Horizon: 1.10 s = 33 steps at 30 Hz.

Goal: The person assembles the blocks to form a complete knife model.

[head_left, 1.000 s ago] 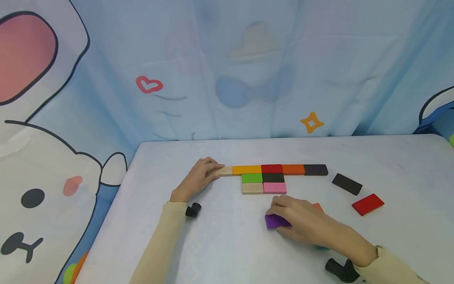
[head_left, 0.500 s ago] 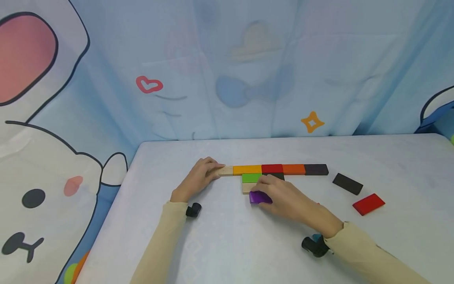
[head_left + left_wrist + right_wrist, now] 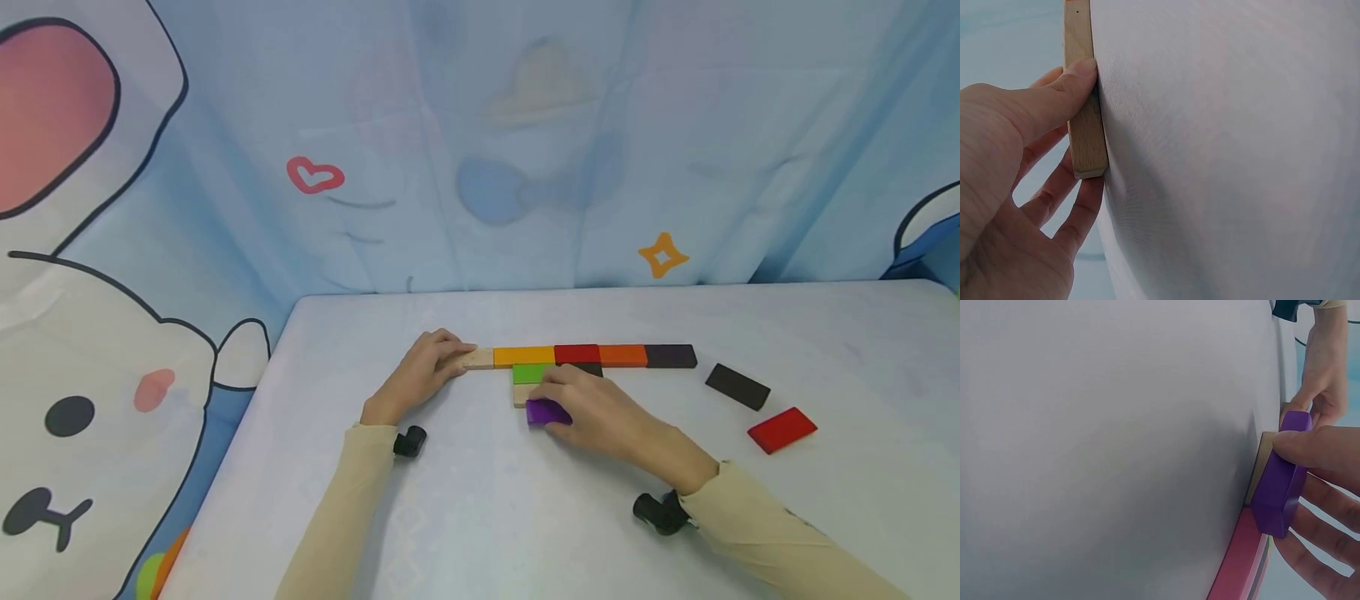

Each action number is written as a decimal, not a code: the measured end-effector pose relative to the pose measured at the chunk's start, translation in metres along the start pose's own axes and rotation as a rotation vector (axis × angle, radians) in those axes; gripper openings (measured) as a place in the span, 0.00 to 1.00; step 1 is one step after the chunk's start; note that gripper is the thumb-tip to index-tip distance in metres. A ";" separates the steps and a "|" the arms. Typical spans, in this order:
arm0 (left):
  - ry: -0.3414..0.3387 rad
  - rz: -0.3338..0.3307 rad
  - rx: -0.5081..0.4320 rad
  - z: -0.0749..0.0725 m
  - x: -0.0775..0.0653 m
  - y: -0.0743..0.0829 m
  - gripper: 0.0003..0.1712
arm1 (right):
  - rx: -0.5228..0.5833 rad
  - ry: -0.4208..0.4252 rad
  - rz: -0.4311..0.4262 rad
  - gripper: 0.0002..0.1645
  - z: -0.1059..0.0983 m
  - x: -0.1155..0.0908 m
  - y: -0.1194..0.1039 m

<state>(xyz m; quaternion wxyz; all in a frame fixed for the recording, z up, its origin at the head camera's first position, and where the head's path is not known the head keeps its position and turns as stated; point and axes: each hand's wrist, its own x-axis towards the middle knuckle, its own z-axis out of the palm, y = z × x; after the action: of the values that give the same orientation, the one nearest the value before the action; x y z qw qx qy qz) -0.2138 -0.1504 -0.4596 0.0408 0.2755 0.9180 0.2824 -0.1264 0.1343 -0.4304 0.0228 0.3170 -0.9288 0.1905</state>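
My left hand pinches a plain wooden block at the left end of a row on the table. That row continues rightward with a yellow block, a red block, an orange block and a dark block. Below it lie a green block and a second plain block. My right hand grips a purple block between thumb and fingers, tilted, close over the second plain block. A pink block shows beside it in the right wrist view; my right hand hides it in the head view.
Right of the row lie a loose dark block and a loose red block. The white-covered table ends at the back against a light blue printed curtain.
My right hand has carried the purple block left and farther back, to the lower blocks, moving only slightly in the last half second. My left hand has stayed on the wooden block.
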 end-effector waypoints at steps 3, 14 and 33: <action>0.004 0.004 0.000 0.000 -0.001 0.000 0.21 | -0.011 -0.006 0.004 0.24 -0.002 -0.004 0.003; 0.004 0.005 -0.008 -0.001 -0.003 0.000 0.22 | -0.075 -0.014 0.012 0.24 -0.006 -0.021 0.017; -0.001 -0.001 -0.004 -0.002 -0.001 0.003 0.22 | -0.134 0.007 -0.003 0.25 -0.008 -0.025 0.021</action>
<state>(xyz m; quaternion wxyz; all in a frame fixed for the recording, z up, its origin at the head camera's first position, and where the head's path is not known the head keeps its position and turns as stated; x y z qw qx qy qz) -0.2118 -0.1499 -0.4560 0.0420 0.2751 0.9176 0.2840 -0.1199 0.1668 -0.4341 0.0474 0.3153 -0.9390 0.1290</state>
